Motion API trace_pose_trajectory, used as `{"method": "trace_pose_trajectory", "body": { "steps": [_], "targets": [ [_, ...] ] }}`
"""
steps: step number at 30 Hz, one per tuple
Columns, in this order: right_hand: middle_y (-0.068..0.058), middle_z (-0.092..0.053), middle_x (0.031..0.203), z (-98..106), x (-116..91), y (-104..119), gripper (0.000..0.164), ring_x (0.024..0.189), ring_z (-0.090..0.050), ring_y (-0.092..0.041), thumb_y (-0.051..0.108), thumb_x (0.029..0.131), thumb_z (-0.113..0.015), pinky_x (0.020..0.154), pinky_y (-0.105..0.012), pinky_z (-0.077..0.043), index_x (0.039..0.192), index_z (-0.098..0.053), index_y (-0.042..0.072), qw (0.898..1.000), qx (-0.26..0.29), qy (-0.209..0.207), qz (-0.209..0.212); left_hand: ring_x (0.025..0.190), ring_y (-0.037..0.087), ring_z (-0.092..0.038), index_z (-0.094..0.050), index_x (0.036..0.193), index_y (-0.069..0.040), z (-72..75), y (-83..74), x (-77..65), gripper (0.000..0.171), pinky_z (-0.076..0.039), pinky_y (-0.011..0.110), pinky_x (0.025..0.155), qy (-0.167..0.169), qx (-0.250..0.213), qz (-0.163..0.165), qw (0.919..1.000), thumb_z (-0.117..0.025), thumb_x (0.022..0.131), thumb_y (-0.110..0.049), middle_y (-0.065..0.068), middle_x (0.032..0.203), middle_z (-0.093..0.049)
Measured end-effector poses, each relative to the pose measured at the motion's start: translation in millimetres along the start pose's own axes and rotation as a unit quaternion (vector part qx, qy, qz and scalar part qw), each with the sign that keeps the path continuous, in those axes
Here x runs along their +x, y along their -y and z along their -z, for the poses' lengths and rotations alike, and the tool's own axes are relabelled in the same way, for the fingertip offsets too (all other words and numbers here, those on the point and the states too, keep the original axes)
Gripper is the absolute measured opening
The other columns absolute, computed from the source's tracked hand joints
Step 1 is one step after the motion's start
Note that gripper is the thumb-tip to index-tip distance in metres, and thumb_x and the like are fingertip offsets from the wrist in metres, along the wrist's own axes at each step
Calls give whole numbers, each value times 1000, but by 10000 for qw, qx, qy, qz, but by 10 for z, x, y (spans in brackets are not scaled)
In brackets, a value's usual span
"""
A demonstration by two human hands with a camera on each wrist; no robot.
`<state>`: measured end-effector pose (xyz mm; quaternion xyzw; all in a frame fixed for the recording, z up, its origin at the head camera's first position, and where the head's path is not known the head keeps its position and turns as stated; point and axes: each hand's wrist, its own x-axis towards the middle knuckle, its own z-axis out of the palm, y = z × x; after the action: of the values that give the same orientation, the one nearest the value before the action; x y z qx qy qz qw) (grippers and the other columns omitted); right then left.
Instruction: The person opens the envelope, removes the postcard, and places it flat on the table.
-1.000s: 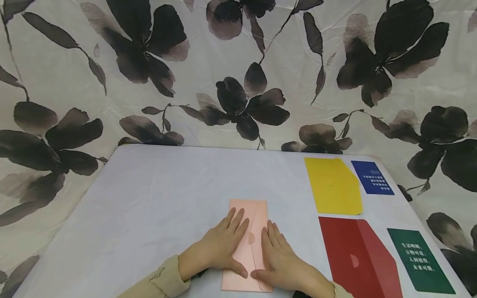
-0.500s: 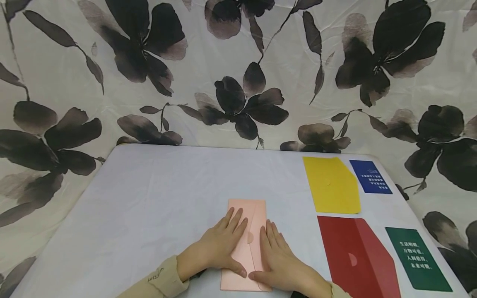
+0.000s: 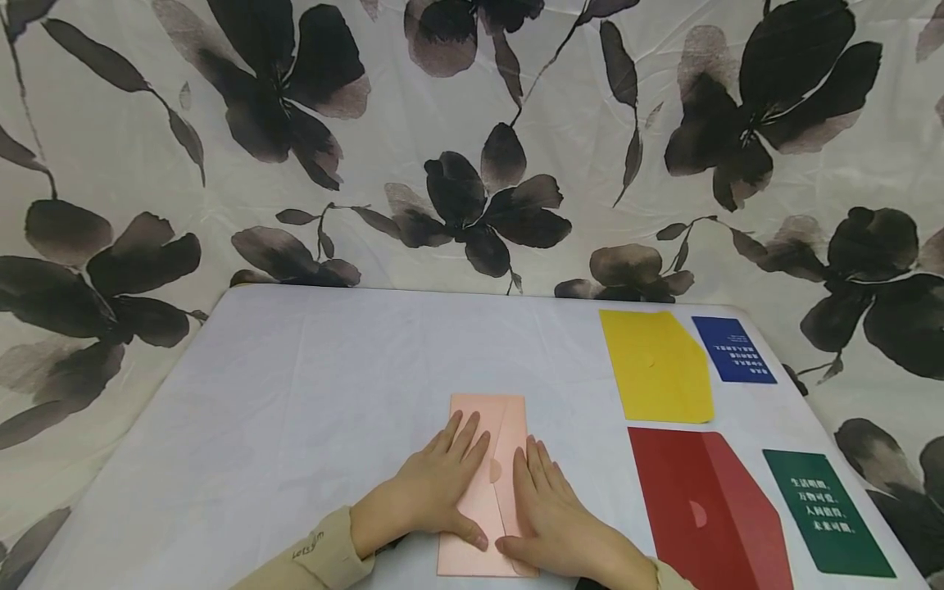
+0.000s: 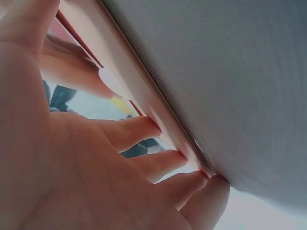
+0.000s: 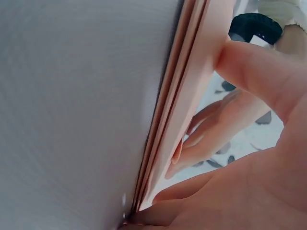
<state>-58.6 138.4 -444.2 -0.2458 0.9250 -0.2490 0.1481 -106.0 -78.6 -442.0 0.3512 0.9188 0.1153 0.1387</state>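
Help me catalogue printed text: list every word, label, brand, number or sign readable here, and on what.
"生活明朗, 万物可爱, 人间值得, 未来可期": green card, four lines.
"Lets…": left sleeve; the remaining letters are unclear.
Blue card: white characters, too small and blurred to read.

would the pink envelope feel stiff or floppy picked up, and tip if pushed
The pink envelope would probably slide, not tip, since it lies flat. It may be light but fairly stiff: its straight edge shows thin stacked layers.
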Motion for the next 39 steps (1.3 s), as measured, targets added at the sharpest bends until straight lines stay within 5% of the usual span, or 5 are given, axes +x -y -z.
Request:
{"method": "trace_pose_trajectory", "body": {
  "steps": [10,15,20,39],
  "targets": [
    [-25,1,163,209,-49,8,104,149,-6,-38,34,84,-72,114,-62,-16,156,-8,-5,9975,661,205,-173,147,47,-3,-25,156,-1,-2,-3,5,129,-28,53,113,57,124,-8,9999,-74,62,-74,26,163,-5],
    [-18,1,165,333,-85,-20,105,150,-9,-37,28,82,-77,114,-63,-15,159,-10,3,9988,483,74,-57,147,48,-1,-25,159,-19,0,-3,-5,117,-35,56,108,109,71,-64,9999,-72,66,-72,26,162,-2],
    [-18,-3,165,423,-102,-40,101,150,-8,-38,22,80,-80,113,-64,-15,156,-19,-2,9996,212,-113,-132,148,48,1,-27,158,-29,2,-1,-15,109,-35,57,108,124,50,-86,9999,-73,68,-70,26,163,-1],
    [-26,-21,160,415,-8,-235,105,149,-14,-40,32,69,-90,114,-64,-14,145,-36,-15,9973,-238,139,-681,148,47,2,-28,158,-30,13,-10,-13,108,-32,56,110,166,5,-38,9999,-73,68,-70,25,163,-1]
  ]
}}
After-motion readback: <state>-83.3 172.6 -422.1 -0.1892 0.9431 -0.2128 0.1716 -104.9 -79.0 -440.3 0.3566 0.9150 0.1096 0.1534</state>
